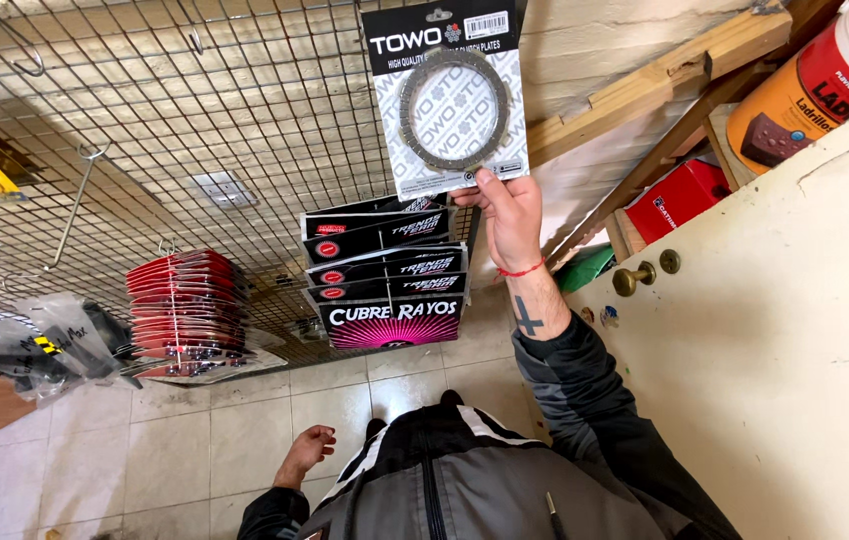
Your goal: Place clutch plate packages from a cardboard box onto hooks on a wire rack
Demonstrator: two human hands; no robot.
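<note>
right hand (pixel 511 215): ring pack (pixel 453 100) pinched at bottom corner
left hand (pixel 307 452): open, nothing held
risk: pack could be dropped, grip thin

A wire mesh panel (pixel 195 120) carries the goods on metal hooks (pixel 80 190). At its right side hangs a stack of black and pink packs (pixel 390 290), and above them a carded pack with a grey ring (pixel 450 100). Left of these hangs a red stack (pixel 185 310); farther left, clear bags (pixel 35 345), possibly holding dark parts. Pale floor tiles (pixel 175 450) lie below.
</note>
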